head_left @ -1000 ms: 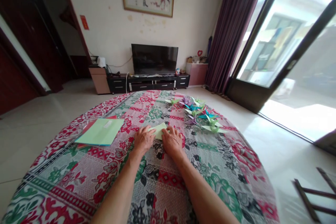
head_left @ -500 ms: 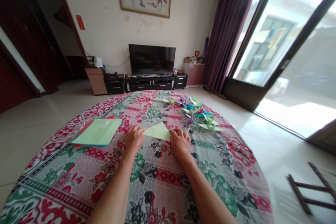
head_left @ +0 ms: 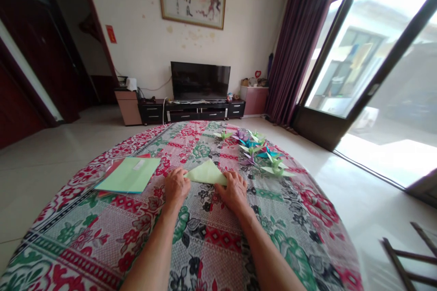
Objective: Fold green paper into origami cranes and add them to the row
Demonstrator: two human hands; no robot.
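Under my remote watch, a pale green paper (head_left: 205, 173) lies folded into a triangle on a cloth-covered table (head_left: 280, 209), between two hands. The left hand (head_left: 177, 185) pinches its left corner; the right hand (head_left: 233, 188) covers the right corner, though I cannot tell whether it grips. I judge the folding to be at an early stage. Folded paper cranes (head_left: 277, 172) sit complete at right; at left, flat sheets (head_left: 128, 175) lie unfolded in a stack.
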